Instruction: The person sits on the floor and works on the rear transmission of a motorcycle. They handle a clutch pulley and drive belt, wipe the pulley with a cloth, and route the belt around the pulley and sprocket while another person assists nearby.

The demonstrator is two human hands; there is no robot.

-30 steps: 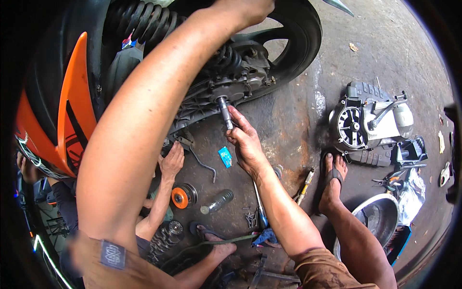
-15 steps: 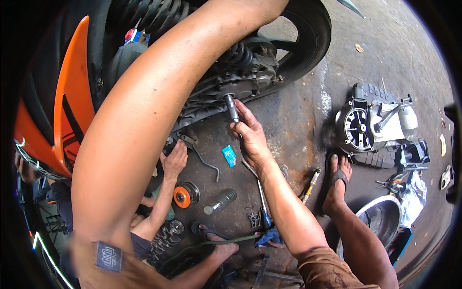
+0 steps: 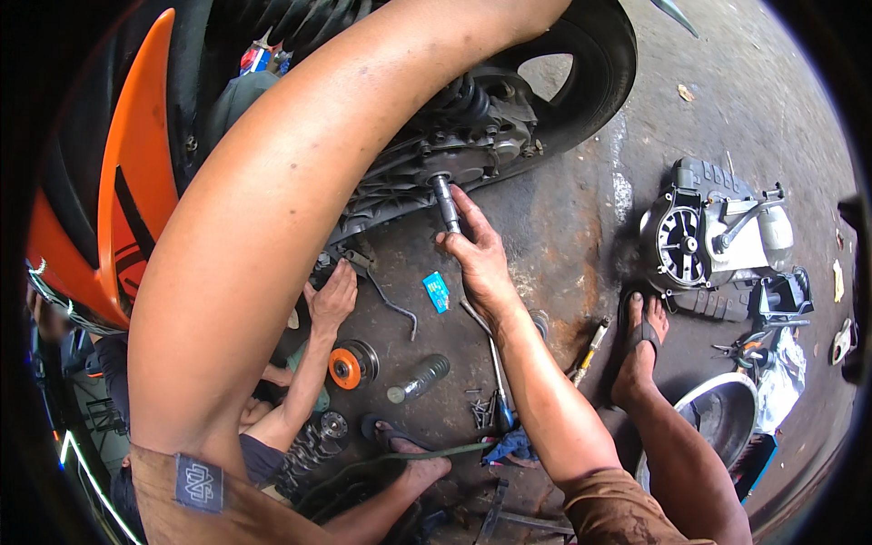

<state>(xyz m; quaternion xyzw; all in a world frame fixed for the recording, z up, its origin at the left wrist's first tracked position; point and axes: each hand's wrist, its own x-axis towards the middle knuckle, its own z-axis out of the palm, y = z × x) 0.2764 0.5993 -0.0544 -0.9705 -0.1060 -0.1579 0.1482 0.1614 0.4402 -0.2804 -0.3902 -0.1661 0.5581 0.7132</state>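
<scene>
1. Socket tool [image 3: 446, 204], a dark metal shaft, sits on the scooter's engine casing [image 3: 454, 154], its tip seated against the round hub at the casing's lower edge.
2. Right hand [image 3: 479, 259] lies just below the casing, fingers curled shut around the lower end of the socket tool, thumb side up against the shaft.
3. Left arm crosses the view diagonally from the lower left up toward the top, over the casing; the left hand itself is out of the picture, so I cannot tell how it stands.
4. Rear tyre [image 3: 590, 82] stands just right of the casing, resting on the stained concrete floor [image 3: 563, 227].
5. Orange body panel [image 3: 136, 182] of the scooter rises well left of the casing.
6. Another person's hand [image 3: 331, 300] reaches in below and left of the casing, fingers up under the scooter's underside.
7. Below the casing on the floor lie a small blue packet [image 3: 436, 292], a bent metal rod [image 3: 392, 300], an orange-faced pulley [image 3: 350, 366] and a plastic bottle [image 3: 420, 378] on its side.
8. Well right of the casing sits a removed grey cover with a fan [image 3: 704, 241]; a sandalled foot [image 3: 640, 341] stands near it.
</scene>
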